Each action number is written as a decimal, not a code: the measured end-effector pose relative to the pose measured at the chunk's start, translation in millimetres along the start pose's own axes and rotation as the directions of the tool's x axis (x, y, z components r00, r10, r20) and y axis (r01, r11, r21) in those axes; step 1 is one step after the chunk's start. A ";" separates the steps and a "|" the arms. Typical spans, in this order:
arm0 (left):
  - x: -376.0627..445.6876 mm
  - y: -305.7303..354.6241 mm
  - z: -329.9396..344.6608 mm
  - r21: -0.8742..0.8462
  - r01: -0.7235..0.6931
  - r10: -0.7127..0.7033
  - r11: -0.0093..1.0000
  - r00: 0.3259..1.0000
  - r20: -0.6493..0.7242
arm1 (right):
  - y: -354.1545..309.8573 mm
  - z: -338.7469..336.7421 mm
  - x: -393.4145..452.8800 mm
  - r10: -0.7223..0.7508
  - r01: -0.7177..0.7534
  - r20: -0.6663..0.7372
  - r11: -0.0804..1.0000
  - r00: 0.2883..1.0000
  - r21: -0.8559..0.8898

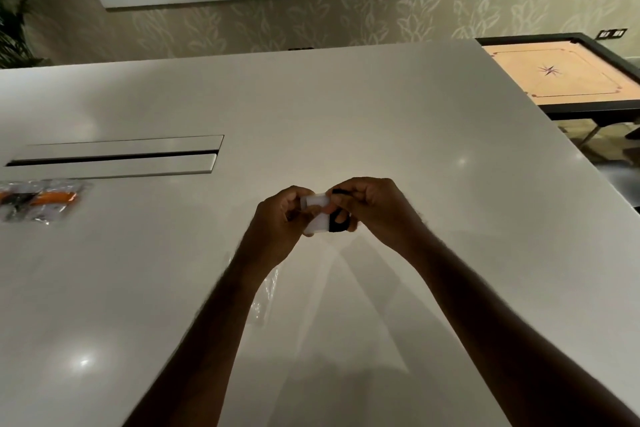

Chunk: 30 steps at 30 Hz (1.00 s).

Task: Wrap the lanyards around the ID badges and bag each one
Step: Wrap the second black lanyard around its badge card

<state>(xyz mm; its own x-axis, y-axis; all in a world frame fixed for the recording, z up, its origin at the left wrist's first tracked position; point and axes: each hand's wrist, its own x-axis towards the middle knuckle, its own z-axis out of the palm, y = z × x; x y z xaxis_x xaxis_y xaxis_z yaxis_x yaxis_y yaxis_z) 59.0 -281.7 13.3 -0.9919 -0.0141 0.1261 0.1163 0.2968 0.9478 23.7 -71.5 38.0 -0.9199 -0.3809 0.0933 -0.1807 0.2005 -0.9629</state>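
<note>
Hands: your left hand (282,215) pinches the white ID badge (317,215) at centre frame; your right hand (369,206) curls round the black lanyard (336,224) at its right edge.
Progress: wrapping looks under way; bagging is left.
Done: bagged badges (41,199) lie at the left edge.
Nearby: an empty clear bag (265,298) lies on the table (381,121) under your left forearm.
Obstacles: none visible.
</note>
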 end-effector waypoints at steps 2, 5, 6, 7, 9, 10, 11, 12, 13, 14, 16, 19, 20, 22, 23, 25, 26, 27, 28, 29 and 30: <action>-0.3 -3.3 0.8 0.052 -0.005 0.005 0.999 1.000 0.005 | -1.0 0.1 0.5 -0.041 0.034 -0.029 0.978 0.999 -0.205; -1.0 -5.5 3.5 0.083 -0.025 0.022 0.996 0.999 0.038 | -1.3 -4.7 2.3 -0.148 0.103 -0.065 0.882 0.987 -0.459; -1.3 -5.7 3.6 0.089 -0.028 0.025 0.996 0.999 0.041 | -1.9 -7.2 3.1 -0.169 0.125 -0.052 0.872 0.984 -0.473; -1.1 -5.6 2.9 0.094 -0.027 0.023 0.995 0.999 0.044 | -1.7 -9.3 3.7 -0.171 0.135 -0.036 0.876 0.985 -0.464; 0.3 -5.9 0.4 0.084 -0.017 0.012 0.996 0.998 0.058 | 0.1 -11.3 3.9 -0.133 0.110 -0.029 0.909 0.991 -0.401; 0.5 -6.3 -0.4 0.073 -0.010 0.005 0.997 0.998 0.066 | 1.1 -11.3 3.2 -0.116 0.097 -0.035 0.932 0.993 -0.349; 0.1 -6.1 -0.7 0.062 -0.005 0.001 0.998 0.998 0.070 | 1.5 -10.5 1.7 -0.111 0.094 -0.042 0.951 0.993 -0.294; -0.6 -5.2 -0.7 0.055 -0.005 0.001 0.999 0.998 0.070 | 1.5 -9.3 -0.2 -0.113 0.096 -0.056 0.964 0.992 -0.248; -0.7 -4.2 -0.3 0.046 -0.007 0.004 0.999 0.998 0.069 | 1.5 -8.1 -2.4 -0.120 0.101 -0.077 0.971 0.990 -0.216; -0.9 -3.8 0.3 0.034 -0.012 0.010 0.999 0.997 0.071 | 1.8 -7.0 -4.5 -0.134 0.113 -0.101 0.974 0.986 -0.194; -1.5 -3.6 0.6 0.010 -0.022 0.021 1.000 0.997 0.078 | 2.9 -3.9 -7.5 -0.181 0.157 -0.126 0.971 0.975 -0.180; -1.6 -2.1 0.4 -0.044 -0.015 0.019 0.999 0.997 0.076 | 8.2 0.4 -9.5 -0.269 0.234 -0.126 0.943 0.955 -0.238; -1.5 -1.5 0.5 -0.053 -0.012 0.016 0.999 0.997 0.071 | 10.0 1.0 -9.4 -0.292 0.250 -0.128 0.930 0.948 -0.269; -1.8 0.2 0.8 -0.055 -0.007 0.010 0.998 0.998 0.062 | 12.0 1.6 -8.6 -0.331 0.277 -0.122 0.904 0.936 -0.326; -1.6 0.9 0.5 -0.060 -0.002 0.006 0.998 0.998 0.063 | 12.6 1.8 -8.4 -0.339 0.283 -0.119 0.897 0.933 -0.340; -2.1 1.9 0.0 -0.070 0.003 0.002 0.998 0.998 0.062 | 12.3 0.8 -8.3 -0.333 0.279 -0.110 0.898 0.937 -0.339; -3.1 2.5 0.4 -0.080 0.004 0.001 0.997 0.998 0.059 | 11.4 -1.1 -8.3 -0.319 0.273 -0.098 0.905 0.943 -0.326; -4.5 2.9 1.0 -0.106 0.010 -0.004 0.994 0.999 0.054 | 10.3 -3.3 -8.1 -0.298 0.262 -0.077 0.916 0.951 -0.303; -5.8 2.9 1.7 -0.147 0.023 -0.016 0.989 0.999 0.051 | 8.9 -5.4 -8.0 -0.271 0.249 -0.050 0.930 0.961 -0.271; -6.8 2.5 2.5 -0.187 0.038 -0.030 0.982 0.998 0.047 | 7.1 -7.2 -8.0 -0.245 0.233 -0.021 0.943 0.969 -0.236; -7.9 2.1 3.2 -0.221 0.048 -0.040 0.974 0.998 0.040 | 5.2 -8.1 -8.3 -0.228 0.222 -0.003 0.953 0.974 -0.205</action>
<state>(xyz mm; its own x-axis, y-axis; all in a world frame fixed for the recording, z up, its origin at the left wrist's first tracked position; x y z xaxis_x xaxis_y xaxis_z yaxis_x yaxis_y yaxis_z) 67.0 -277.9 13.3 -0.9970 0.0122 0.0761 0.0768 0.0778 0.9940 27.6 -60.0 34.3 -0.8555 -0.4142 0.3108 -0.4482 0.2917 -0.8450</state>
